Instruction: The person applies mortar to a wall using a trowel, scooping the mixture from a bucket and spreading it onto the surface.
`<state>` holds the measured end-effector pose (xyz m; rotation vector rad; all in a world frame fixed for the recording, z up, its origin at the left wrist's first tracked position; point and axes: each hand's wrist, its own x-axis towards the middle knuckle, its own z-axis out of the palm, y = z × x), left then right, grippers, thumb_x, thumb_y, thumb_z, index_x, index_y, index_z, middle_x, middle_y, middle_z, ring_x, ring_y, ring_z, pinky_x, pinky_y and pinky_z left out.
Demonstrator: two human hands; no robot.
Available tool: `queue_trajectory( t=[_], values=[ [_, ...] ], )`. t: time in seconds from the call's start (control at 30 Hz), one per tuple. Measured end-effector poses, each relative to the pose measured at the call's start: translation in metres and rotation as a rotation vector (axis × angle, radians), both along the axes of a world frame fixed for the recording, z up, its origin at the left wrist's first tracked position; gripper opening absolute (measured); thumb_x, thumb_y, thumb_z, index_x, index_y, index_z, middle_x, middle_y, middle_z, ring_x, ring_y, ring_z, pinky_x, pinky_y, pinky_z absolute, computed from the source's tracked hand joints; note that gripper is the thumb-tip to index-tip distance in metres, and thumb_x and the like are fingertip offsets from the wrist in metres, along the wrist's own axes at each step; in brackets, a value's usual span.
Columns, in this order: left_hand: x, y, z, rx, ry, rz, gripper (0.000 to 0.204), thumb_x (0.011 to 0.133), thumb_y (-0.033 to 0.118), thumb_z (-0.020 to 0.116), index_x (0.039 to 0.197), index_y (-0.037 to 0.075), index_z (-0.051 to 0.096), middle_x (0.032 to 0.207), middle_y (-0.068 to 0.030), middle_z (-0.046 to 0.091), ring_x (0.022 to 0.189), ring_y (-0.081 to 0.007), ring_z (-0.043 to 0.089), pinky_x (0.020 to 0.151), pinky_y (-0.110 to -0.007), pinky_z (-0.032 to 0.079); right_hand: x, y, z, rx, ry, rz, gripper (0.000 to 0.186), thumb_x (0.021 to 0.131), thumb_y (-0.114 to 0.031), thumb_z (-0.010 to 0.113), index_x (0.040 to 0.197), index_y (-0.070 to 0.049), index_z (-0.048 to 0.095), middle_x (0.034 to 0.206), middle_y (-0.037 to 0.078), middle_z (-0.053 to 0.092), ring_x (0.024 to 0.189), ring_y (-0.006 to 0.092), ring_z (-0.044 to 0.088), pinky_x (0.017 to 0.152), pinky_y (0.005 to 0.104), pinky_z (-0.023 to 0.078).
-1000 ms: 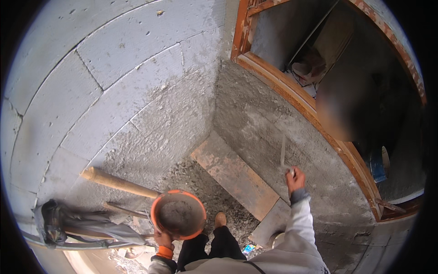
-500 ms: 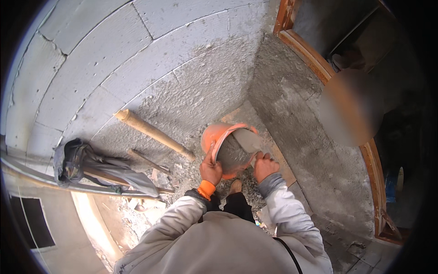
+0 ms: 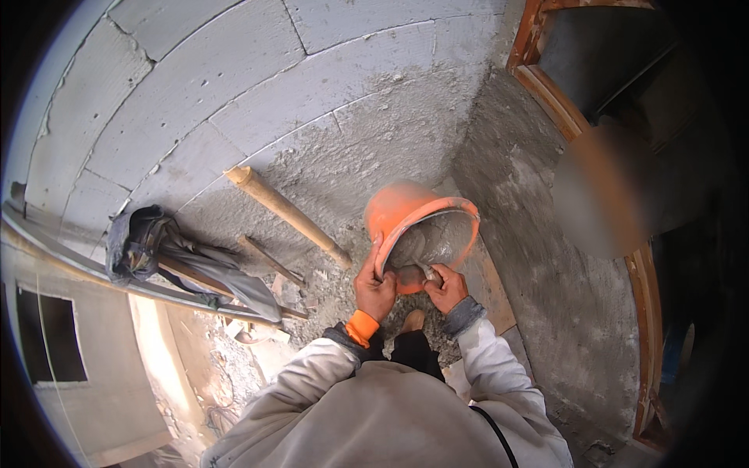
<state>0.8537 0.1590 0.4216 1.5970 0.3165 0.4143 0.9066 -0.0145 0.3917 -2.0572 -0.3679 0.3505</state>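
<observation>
An orange bucket (image 3: 402, 201) coated inside with wet grey mortar (image 3: 445, 234) is tipped so its mouth faces me. My left hand (image 3: 376, 292) grips the bucket's rim on the left, with an orange band at the wrist. At the near right of the mouth, my right hand (image 3: 445, 288) is closed around the handle of a trowel (image 3: 419, 253). The trowel's blade reaches into the bucket and is smeared with mortar, so its outline is hard to make out.
A block wall (image 3: 257, 78) with rough mortar on its lower part meets a plastered wall (image 3: 538, 234) at a corner. A bamboo pole (image 3: 289, 207) leans left of the bucket. Dark cloth (image 3: 144, 242) hangs on a rail. Rubble (image 3: 328, 292) covers the floor. An orange-brown frame (image 3: 562, 105) borders an opening.
The trowel with its mortar load has moved from the bucket's right rim down into the bucket. The bucket has tipped further toward me, and my right hand has come closer to my left.
</observation>
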Motion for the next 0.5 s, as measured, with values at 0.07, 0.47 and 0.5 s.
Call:
queue_trajectory(
  t=[0.07,0.47,0.5],
  values=[
    [0.007,0.005,-0.006,-0.035,0.017,0.087,0.067,0.071,-0.012,0.046,0.135,0.005,0.035,0.118,-0.0107,0.055,0.106,-0.0182,0.054,0.086,-0.027,0.044,0.007,0.007,0.001,-0.128,-0.004,0.016,0.037,0.072,-0.021,0.059,0.105,-0.005,0.057,0.08,0.022,0.062,0.08,0.0392,0.061,0.07,0.0449,0.048],
    [-0.048,0.03,-0.14,-0.36,0.345,0.629,0.014,0.073,-0.005,0.052,0.081,0.004,0.045,0.068,-0.0074,0.056,0.052,-0.0163,0.056,0.045,-0.029,0.048,-0.026,0.008,-0.042,-0.283,-0.03,0.309,0.03,0.074,-0.024,0.058,0.099,-0.009,0.057,0.083,0.019,0.062,0.076,0.0399,0.06,0.068,0.048,0.048],
    [-0.06,0.034,-0.132,-0.387,0.375,0.632,0.013,0.073,-0.005,0.052,0.081,0.004,0.047,0.068,-0.0067,0.056,0.053,-0.0156,0.056,0.047,-0.028,0.049,-0.026,0.007,-0.039,-0.221,-0.009,0.355,0.03,0.074,-0.025,0.058,0.099,-0.008,0.057,0.083,0.019,0.061,0.075,0.0405,0.059,0.067,0.048,0.047]
  ],
)
